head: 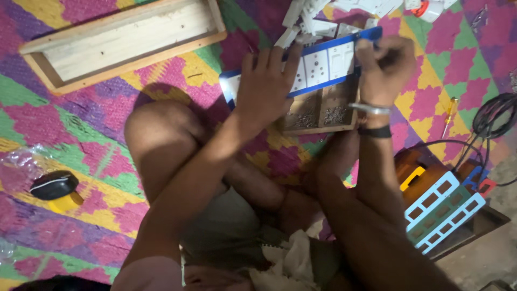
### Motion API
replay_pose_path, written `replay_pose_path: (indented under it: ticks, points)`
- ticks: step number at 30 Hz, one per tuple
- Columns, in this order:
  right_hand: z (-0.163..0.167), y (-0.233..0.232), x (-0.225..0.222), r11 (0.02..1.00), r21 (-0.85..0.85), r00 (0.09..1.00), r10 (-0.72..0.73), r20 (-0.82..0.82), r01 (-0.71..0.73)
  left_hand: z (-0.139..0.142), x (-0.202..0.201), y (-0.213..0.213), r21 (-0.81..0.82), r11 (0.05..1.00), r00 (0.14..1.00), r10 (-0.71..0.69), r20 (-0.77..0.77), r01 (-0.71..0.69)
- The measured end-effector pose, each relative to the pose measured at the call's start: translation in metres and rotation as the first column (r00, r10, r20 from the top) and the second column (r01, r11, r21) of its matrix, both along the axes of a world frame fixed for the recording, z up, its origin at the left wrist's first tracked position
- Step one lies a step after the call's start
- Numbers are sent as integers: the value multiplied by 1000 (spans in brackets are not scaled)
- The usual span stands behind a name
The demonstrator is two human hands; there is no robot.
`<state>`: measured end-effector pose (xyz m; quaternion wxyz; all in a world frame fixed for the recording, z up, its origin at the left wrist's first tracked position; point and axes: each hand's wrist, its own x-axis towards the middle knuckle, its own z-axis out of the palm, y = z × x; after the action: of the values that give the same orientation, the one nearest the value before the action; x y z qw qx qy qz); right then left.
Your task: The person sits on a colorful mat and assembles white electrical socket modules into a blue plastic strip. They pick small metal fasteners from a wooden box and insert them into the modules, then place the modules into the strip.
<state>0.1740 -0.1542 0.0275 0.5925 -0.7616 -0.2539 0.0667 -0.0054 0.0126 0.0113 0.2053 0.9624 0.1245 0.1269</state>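
My left hand lies flat with fingers spread wide, pressing down on the middle of the switch panel, gripping nothing. My right hand is curled tight at the panel's far right end, fingers closed around something small at the blue edge; I cannot tell what it pinches. A metal bangle and a dark band sit on that wrist.

The panel is a long white board with a blue rim, carrying square switch and socket modules. Its long axis runs left to right, tilted so the right end points up toward the top of my view and the left end sits lower. It rests across a wooden box whose two open compartments show beneath its lower edge.

All this sits on a bright patterned mat. Loose white parts lie just beyond the panel. An empty wooden frame lies well off to the left, and a yellow-handled screwdriver lies to the right, near black cables.
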Motion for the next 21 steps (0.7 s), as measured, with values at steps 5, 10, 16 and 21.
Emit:
replay_pose_path:
  ticks: [5,10,16,21]
  points:
    - [-3,-41,-13,956,-71,942,-292,-165,284,3,-3,0,-135,989,998,-53,36,57]
    - [3,-57,-26,971,24,899,-212,-384,239,15,-3,-4,-261,935,969,-246,7,240]
    - [20,-49,-28,996,-63,926,-89,-368,70,32,4,-19,-255,864,901,-419,109,433]
    - [36,-43,-31,987,-158,886,-105,-452,36,27,-2,-30,-388,828,910,-408,77,404]
